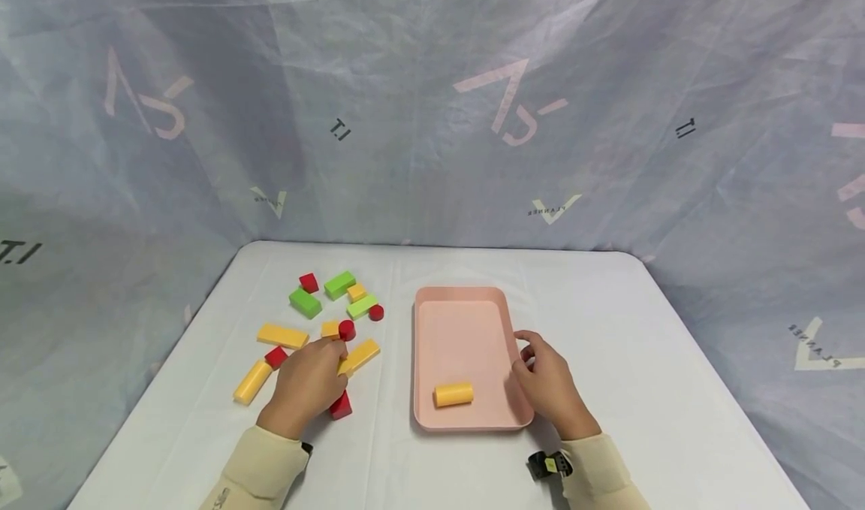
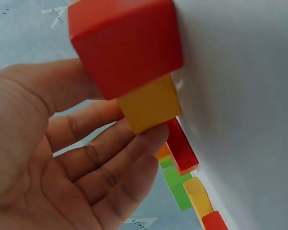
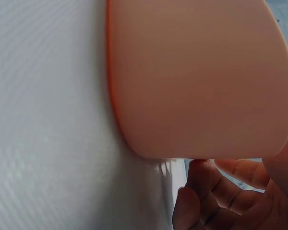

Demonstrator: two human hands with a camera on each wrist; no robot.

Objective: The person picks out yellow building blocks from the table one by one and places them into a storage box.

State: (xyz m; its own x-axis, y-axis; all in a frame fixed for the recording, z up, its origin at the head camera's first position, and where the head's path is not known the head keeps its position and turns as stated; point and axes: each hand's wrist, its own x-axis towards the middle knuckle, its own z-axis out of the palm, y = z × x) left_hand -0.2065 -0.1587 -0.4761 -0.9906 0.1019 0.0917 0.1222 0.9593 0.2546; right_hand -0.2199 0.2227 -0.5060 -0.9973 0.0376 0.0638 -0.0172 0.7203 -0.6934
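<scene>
My left hand (image 1: 307, 378) is among the blocks on the left, pinching a long yellow block (image 1: 363, 354) between thumb and fingers. In the left wrist view a red block (image 2: 127, 48) stands in front of that yellow block and covers the thumb's tip. My right hand (image 1: 546, 378) holds the right side of the pink tray (image 1: 466, 426), thumb at the rim and fingers along the outer wall. Seen from the right wrist, the tray's end wall (image 3: 197, 81) hides part of this hand. A yellow cylinder (image 1: 453, 394) lies inside the tray, near its front.
Around the left hand lie several red, green and yellow blocks, among them a green block (image 1: 305, 303), a red cylinder (image 1: 347, 330), a flat yellow block (image 1: 282, 336) and a longer yellow cylinder (image 1: 253, 381). White cloth covers the table (image 1: 608, 330); a grey printed curtain (image 1: 405, 119) hangs behind.
</scene>
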